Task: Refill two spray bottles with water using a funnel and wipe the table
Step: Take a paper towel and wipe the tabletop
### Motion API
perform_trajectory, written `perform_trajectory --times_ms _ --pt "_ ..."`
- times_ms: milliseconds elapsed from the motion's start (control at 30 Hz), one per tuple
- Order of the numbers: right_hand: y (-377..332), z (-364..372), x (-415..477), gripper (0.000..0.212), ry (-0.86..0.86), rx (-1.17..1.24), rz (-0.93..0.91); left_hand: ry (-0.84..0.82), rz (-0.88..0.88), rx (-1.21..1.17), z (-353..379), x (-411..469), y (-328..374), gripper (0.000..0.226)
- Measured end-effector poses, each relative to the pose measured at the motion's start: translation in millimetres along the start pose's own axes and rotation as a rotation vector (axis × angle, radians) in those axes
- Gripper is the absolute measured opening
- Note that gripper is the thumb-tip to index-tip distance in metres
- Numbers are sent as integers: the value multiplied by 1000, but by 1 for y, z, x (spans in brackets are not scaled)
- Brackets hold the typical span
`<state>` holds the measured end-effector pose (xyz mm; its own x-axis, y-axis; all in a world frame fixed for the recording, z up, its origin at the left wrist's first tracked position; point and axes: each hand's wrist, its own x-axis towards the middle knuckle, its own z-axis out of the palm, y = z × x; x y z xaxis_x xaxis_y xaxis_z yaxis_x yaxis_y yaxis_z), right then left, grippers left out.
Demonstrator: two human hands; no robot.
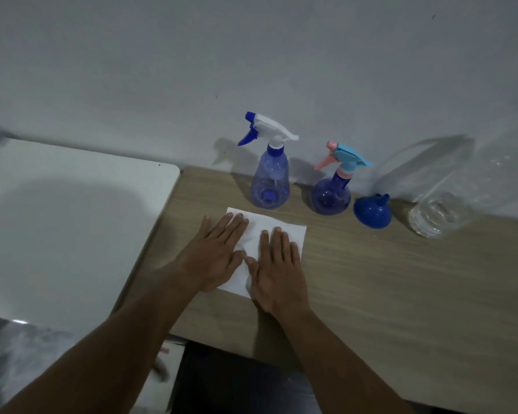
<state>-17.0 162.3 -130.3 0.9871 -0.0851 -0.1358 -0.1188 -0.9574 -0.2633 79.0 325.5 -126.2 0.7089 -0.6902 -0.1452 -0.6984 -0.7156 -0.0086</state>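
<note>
On the wooden table [386, 282] a white paper towel [290, 233] lies flat. My left hand [213, 255] and my right hand [277, 270] rest palm down on it, fingers spread, holding nothing. Behind the towel, by the wall, stands a cone-shaped blue spray bottle [270, 180] with a white and blue trigger head. To its right stands a round blue spray bottle [331, 195] with a pink and light-blue trigger head. A blue funnel [372, 212] lies mouth-down further right. A clear plastic water bottle [443, 210] stands at the far right.
A white surface [57, 222] adjoins the table on the left, slightly lower. The wall runs right behind the bottles. The table's near edge [222, 345] crosses under my forearms, with dark space below it.
</note>
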Motion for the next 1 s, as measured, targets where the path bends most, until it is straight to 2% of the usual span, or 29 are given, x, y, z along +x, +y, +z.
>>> perform_trajectory --times_ms 267,667,1000 --pt "42 -9 -19 72 -33 -14 -18 -10 13 0 5 7 39 75" --pt "181 -47 -63 73 -44 -37 56 37 89 -67 0 71 174 70" --pt "295 -80 -99 73 -26 -103 83 47 82 -76 -12 118 296 66"
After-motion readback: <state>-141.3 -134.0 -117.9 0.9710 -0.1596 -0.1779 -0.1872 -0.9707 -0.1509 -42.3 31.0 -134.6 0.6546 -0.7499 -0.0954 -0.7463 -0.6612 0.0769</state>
